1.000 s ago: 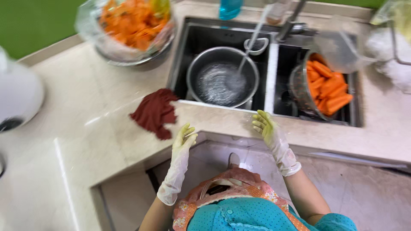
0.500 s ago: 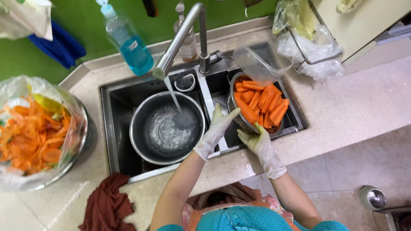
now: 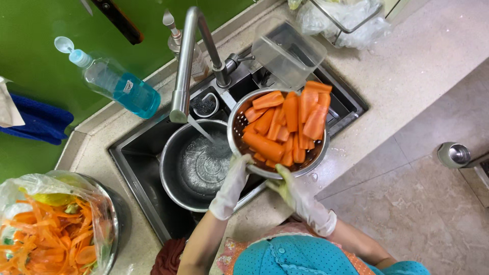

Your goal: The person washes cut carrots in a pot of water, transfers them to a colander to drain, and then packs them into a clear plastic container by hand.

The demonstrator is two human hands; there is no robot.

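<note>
1. Since half a second ago the colander [image 3: 279, 133] of carrots [image 3: 285, 125] has come up out of the sink [image 3: 133, 160] and now hangs over its divider.
2. Left hand [image 3: 232, 186] and right hand [image 3: 293, 191] clamp its near rim.
3. Likely heavy, wet, slippery; rigid rim, best held at opposite sides.

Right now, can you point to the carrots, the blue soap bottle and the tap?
Peeled carrots [image 3: 285, 125]: head view, on a long piece in the middle of the heap.
Blue soap bottle [image 3: 125, 89]: head view, on its blue-filled body.
Tap [image 3: 186, 56]: head view, on the curved metal spout.
</note>
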